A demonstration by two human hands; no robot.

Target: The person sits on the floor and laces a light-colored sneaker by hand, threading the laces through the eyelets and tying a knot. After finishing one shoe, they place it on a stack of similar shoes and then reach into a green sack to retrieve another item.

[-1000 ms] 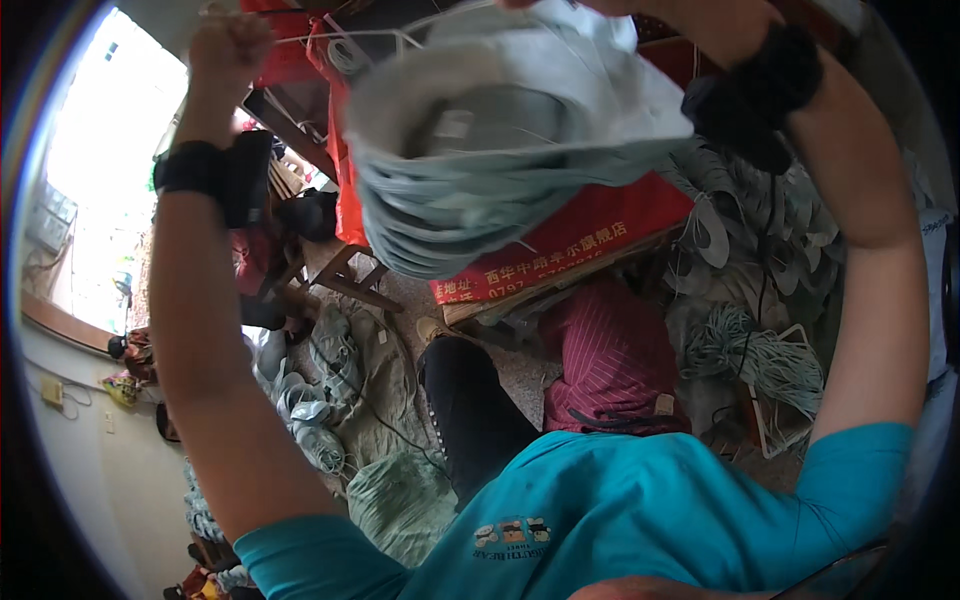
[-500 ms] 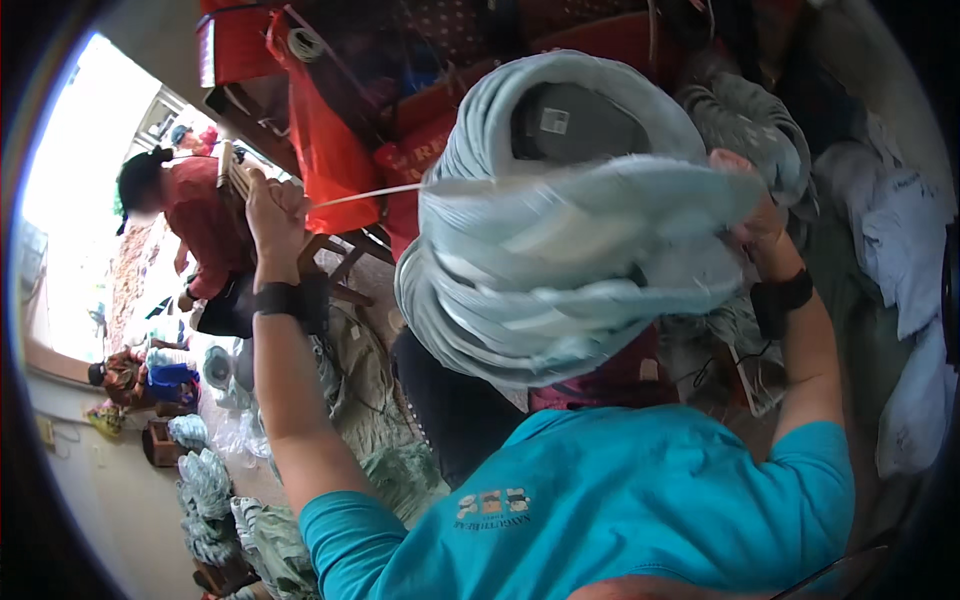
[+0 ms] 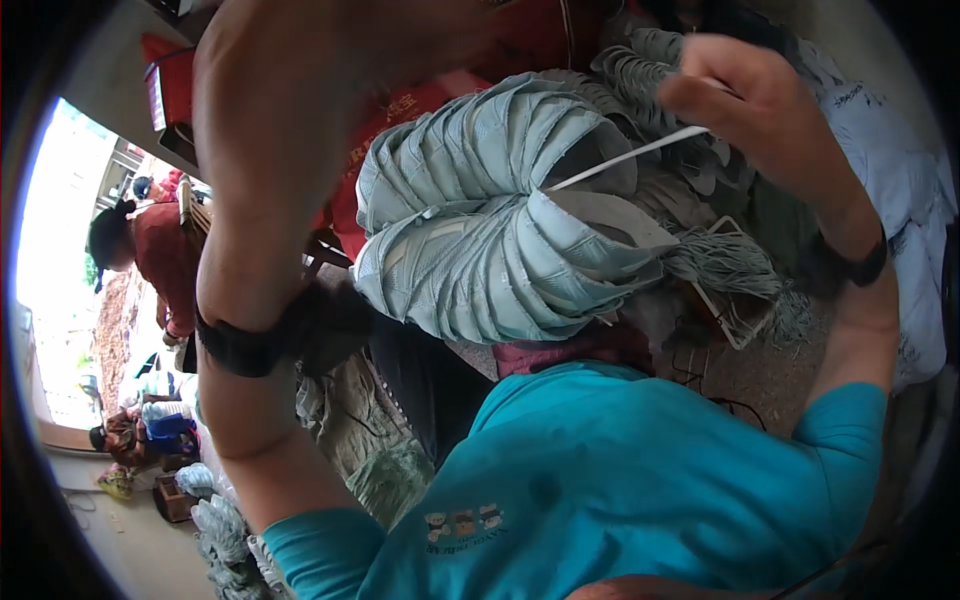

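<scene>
Two forearms frame the view, and we log them from left to right. At far left, a person in a red top [image 3: 160, 265] sits by the bright opening, well apart from us. Our left forearm rises steeply through the frame with a black wrist strap [image 3: 245, 345] around it; the left hand itself runs out of the picture at the top, so we cannot tell its grip. Centre: a thick bundle of pale grey-green shoe uppers [image 3: 500, 230], strung together and fanned into a curl, hangs in the air between our arms, above our teal shirt [image 3: 640, 470]. A white strap [image 3: 630, 155] runs from the bundle's middle up to our right hand [image 3: 745, 95], whose fingers are pressed together around it; we judge the strap takes the bundle's weight, which would explain the raised, bent arm. A second black wristband [image 3: 850, 265] circles the right wrist. Behind, more grey bundles [image 3: 720, 260] lie heaped beside red boxes [image 3: 390, 120].
</scene>
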